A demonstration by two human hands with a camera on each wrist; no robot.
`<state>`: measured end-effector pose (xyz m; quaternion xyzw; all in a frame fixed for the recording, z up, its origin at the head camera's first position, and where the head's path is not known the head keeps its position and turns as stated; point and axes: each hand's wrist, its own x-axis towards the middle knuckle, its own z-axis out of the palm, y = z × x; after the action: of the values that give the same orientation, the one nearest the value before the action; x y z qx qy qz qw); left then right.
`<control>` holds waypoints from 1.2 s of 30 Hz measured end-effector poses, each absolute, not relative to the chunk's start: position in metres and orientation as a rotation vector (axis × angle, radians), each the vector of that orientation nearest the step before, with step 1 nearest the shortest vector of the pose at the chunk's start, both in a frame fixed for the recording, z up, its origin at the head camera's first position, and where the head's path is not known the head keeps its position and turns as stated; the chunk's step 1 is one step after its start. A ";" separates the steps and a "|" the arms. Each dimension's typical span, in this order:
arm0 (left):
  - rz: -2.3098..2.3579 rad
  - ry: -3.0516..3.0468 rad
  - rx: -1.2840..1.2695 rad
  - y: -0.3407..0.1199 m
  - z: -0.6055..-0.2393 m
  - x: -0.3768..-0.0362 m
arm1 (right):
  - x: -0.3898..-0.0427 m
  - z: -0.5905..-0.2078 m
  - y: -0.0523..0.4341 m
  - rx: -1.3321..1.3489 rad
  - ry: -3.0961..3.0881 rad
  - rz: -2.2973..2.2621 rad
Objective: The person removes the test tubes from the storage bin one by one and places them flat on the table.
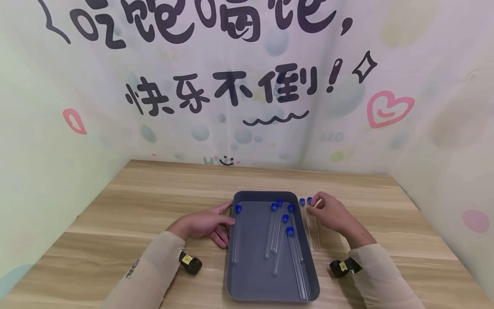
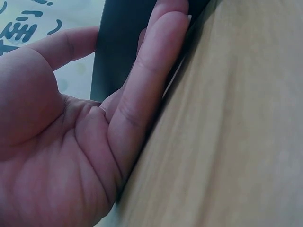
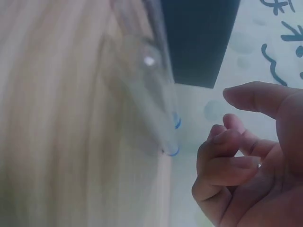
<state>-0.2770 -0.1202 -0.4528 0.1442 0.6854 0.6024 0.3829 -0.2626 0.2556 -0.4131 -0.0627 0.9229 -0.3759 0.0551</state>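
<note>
My left hand (image 1: pixel 208 225) rests against the left wall of a dark grey tray (image 1: pixel 266 294), thumb at the rim. In the left wrist view its straight fingers (image 2: pixel 147 71) lie along the tray's outer side, close to the table. Inside the tray lie several clear test tubes with blue caps, among them a lone tube (image 1: pixel 236 238) at the left. Beside the tray's right wall, two more capped tubes (image 1: pixel 313 229) lie on the table. My right hand (image 1: pixel 328 210) hovers by their caps, fingers bent, with a gap between thumb and fingertips in the right wrist view and nothing held.
The wooden table (image 1: pixel 146 206) reaches back to a printed cloth wall (image 1: pixel 216 137) with large dark writing. Pale walls stand at both sides. Black wrist cameras (image 1: pixel 190 262) are strapped over both sleeves.
</note>
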 end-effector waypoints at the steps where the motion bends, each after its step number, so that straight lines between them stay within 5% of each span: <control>1: 1.535 1.747 0.368 -0.120 -0.453 -0.277 | -0.262 -0.412 0.254 -0.189 2.805 -1.146; 36: 1.528 1.767 0.343 -0.119 -0.452 -0.276 | -0.227 -0.385 0.197 -0.386 2.660 -1.336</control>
<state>-0.2762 -0.1189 -0.4518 0.1345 0.6921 0.5985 0.3805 -0.2274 0.1974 -0.3847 -0.1284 0.8840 -0.4440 0.0702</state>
